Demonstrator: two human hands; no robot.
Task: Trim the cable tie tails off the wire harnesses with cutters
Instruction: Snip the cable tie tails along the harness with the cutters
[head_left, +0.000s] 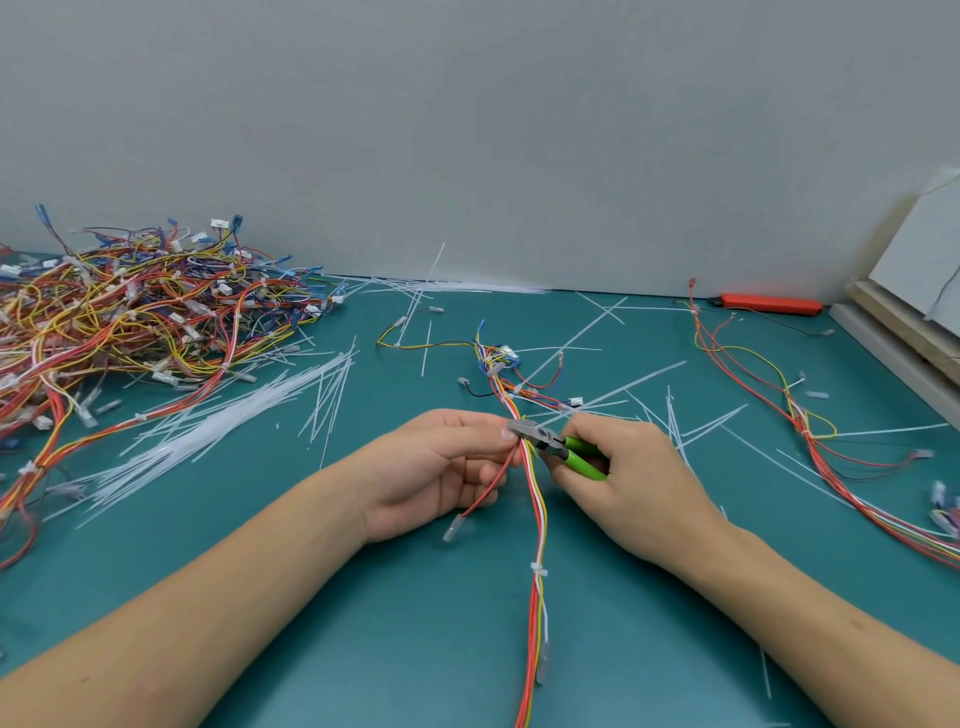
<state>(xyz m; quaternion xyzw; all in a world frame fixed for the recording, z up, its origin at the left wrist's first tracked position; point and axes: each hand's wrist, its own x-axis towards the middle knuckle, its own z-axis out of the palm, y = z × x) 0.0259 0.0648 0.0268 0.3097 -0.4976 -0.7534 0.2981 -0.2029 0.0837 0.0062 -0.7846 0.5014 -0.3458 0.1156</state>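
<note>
Cutters nose in at the pinched harness

The left hand (441, 462) pinches the wire harness (535, 499), which runs toward and away from the person; the right hand (623, 467) holds the green-handled cutters (550, 441), their tip crosswise against the wires, just beside the left grip.

A teal desk (322, 597) fills the lower frame. A plain grey wall (467, 130) stands behind it across the upper frame. At the right edge, a white panel (919, 260) leans above stacked pale boards (893, 332). An orange-red flat object (769, 304) lies against the wall at the upper right.
</note>
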